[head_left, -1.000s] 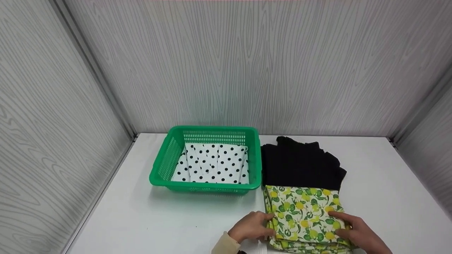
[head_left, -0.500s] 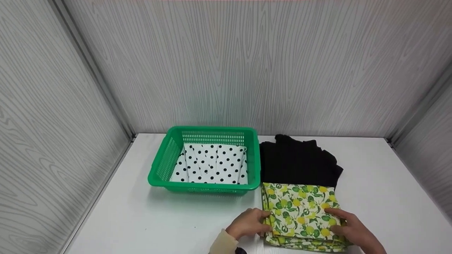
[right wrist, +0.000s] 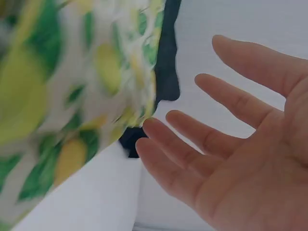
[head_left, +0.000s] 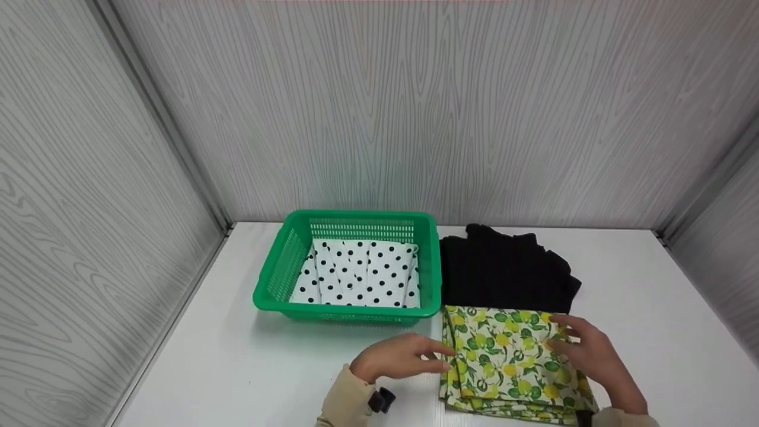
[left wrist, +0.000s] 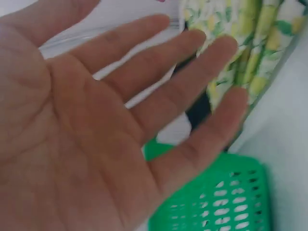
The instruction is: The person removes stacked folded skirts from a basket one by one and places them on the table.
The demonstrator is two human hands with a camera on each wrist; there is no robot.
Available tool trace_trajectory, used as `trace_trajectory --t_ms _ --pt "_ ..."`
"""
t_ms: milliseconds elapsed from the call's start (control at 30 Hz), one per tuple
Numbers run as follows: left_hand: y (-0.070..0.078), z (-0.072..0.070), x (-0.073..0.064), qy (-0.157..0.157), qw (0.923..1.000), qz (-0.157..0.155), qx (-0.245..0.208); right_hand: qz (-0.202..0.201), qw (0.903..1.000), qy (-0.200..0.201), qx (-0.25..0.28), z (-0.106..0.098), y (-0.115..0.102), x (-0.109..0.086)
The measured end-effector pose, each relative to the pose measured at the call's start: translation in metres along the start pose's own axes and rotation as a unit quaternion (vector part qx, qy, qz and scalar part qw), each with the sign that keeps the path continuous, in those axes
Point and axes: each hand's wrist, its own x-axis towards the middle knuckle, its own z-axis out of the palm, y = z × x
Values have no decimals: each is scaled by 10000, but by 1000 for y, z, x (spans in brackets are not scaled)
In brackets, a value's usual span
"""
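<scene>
A folded lemon-print cloth, white with yellow lemons and green leaves, lies in layers at the front right of the table. My left hand hovers at its left edge, fingers spread and palm bare in the left wrist view. Over the cloth's right edge is my right hand, its fingers extended and holding nothing in the right wrist view. Behind the lemon-print cloth, partly under its far edge, a black cloth lies with an uneven far outline.
Left of the cloths stands a green plastic basket with perforated walls. Inside it lies a folded white cloth with black dots. Grey wood-grain panels enclose the white table at the back and sides.
Both hands have let go of the lemon-print cloth's side edges and lifted, moving slightly away from the front. The cloth shifted a little toward the back earlier; the basket stays put.
</scene>
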Motion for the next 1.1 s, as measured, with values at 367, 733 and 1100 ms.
trace_trajectory --t_ms 367,733,1100 --pt "-21 -57 -35 2504 9679 -139 -179 -1437 9861 179 813 23 -60 40" --pt "-40 -82 -50 2713 9567 -932 -486 -1610 9712 -459 1695 49 -111 73" --pt "-62 -105 -51 3132 9375 -1423 -523 -1597 9625 -620 2101 72 -144 102"
